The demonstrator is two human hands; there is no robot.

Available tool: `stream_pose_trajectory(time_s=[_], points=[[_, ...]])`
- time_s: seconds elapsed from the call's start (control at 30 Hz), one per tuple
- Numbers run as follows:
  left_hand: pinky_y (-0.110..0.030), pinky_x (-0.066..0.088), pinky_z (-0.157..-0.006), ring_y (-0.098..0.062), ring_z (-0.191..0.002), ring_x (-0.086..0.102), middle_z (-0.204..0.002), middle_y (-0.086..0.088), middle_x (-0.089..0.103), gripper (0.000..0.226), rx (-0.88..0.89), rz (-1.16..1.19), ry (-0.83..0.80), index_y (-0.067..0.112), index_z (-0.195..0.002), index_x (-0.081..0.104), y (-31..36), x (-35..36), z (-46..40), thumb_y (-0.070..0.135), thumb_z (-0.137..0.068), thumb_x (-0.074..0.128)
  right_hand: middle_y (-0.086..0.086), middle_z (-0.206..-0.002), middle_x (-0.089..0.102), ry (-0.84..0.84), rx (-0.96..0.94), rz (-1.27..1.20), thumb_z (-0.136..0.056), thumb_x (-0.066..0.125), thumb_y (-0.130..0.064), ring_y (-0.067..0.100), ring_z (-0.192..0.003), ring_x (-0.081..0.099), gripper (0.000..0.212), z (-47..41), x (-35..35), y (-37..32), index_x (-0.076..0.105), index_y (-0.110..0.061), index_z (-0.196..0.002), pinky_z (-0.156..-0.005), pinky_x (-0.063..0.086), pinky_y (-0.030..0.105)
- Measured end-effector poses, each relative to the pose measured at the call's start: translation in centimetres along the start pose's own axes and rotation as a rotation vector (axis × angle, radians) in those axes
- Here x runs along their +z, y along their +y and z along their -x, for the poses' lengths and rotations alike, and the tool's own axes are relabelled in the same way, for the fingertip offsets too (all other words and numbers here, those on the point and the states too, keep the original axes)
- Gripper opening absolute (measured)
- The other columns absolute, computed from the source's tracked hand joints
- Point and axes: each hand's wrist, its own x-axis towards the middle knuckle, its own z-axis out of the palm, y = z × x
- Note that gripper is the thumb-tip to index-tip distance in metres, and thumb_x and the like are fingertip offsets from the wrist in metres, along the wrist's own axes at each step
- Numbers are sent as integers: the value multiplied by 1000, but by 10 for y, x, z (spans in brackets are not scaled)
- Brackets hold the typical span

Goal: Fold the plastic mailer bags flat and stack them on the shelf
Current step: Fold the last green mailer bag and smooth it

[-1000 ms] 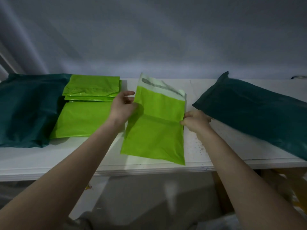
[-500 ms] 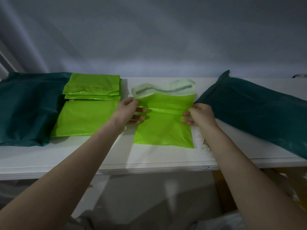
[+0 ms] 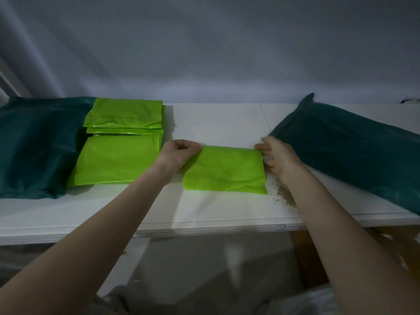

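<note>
My left hand [image 3: 179, 153] and my right hand [image 3: 276, 156] each pinch a top corner of the folded green bag [image 3: 225, 172], which lies flat on the white shelf [image 3: 216, 208]. The pile of green bags [image 3: 118, 142] sits just to its left, beside a dark teal bag [image 3: 34, 146].

Single head-worn view: wide-angle, close, aimed forward and down from above my forearms across the white shelf [image 3: 216, 210] toward the wall [image 3: 204, 42]
</note>
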Motion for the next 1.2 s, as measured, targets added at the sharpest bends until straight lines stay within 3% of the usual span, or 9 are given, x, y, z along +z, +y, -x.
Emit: stream_pose_trajectory(time_s=[0.13, 0.27, 0.33, 0.47, 0.67, 0.8, 0.97, 1.1, 1.2], points=[[-4, 40, -51, 1, -53, 53, -72, 1, 53, 24, 40, -38, -11, 8, -107, 66, 1, 3, 1, 2, -83, 66, 11, -86, 66, -49, -8, 136, -66, 76, -20, 27, -83, 64, 24, 0, -2, 0, 68, -7, -84, -75, 49, 32], [-1, 43, -50, -5, -65, 53, -101, -7, 58, 38, -3, -5, -41, 6, -121, 60, 0, 5, 3, 2, -83, 65, 10, -135, 51, -156, -49, 176, -71, 75, -6, 25, -118, 54, 69, -2, -6, 3, 50, -10, -135, -102, 44, 36], [-1, 44, -52, -5, -67, 55, -104, -8, 58, 41, -14, 28, -39, 6, -124, 58, -1, 6, 4, 3, -84, 65, 5, -139, 46, -197, -48, 163, -72, 74, -1, 23, -119, 53, 75, -2, -6, 3, 44, -15, -139, -96, 48, 36], [-3, 45, -48, 2, -51, 60, -92, -4, 60, 42, -28, 72, -52, 6, -126, 55, -2, 10, 6, 7, -85, 64, 3, -128, 44, -176, -102, 140, -80, 66, 3, 19, -98, 57, 69, 3, -6, 3, 40, -21, -140, -60, 50, 24], [-13, 51, -64, -16, -91, 59, -124, -9, 55, 50, 22, -65, -46, 13, -130, 53, -8, 12, 5, 14, -83, 69, 2, -113, 55, -148, -180, 216, -84, 67, -6, 11, -65, 53, 58, 0, -8, 8, 44, -22, -135, -42, 40, 15], [-20, 47, -85, -18, -101, 60, -129, -10, 55, 51, 49, -89, -59, 11, -130, 54, -12, 11, 2, 13, -82, 70, 0, -127, 57, -136, -289, 354, -85, 66, -11, 11, -80, 57, 48, -2, -6, 14, 51, -20, -129, -48, 43, 17], [-39, 48, -98, -26, -112, 59, -127, -13, 57, 42, 98, -182, -55, 16, -122, 60, -18, 9, 1, 19, -82, 70, 1, -124, 55, -92, -408, 535, -86, 66, -22, 17, -84, 59, 36, 1, -5, 23, 58, -22, -121, -38, 43, 16], [-39, 58, -80, -24, -108, 59, -128, -6, 51, 42, 128, -207, -22, 20, -126, 57, -20, 10, 3, 28, -86, 66, -1, -125, 48, -70, -419, 607, -87, 64, -27, 16, -65, 59, 31, 5, -5, 24, 60, -25, -118, -34, 40, 12], [-24, 49, -89, -17, -102, 57, -113, -5, 56, 42, 196, -285, 7, 18, -126, 58, -20, 10, 2, 31, -86, 65, -4, -110, 48, -49, -419, 630, -88, 62, -28, 15, -47, 54, 31, 7, -4, 24, 60, -25, -119, -31, 34, 12]])
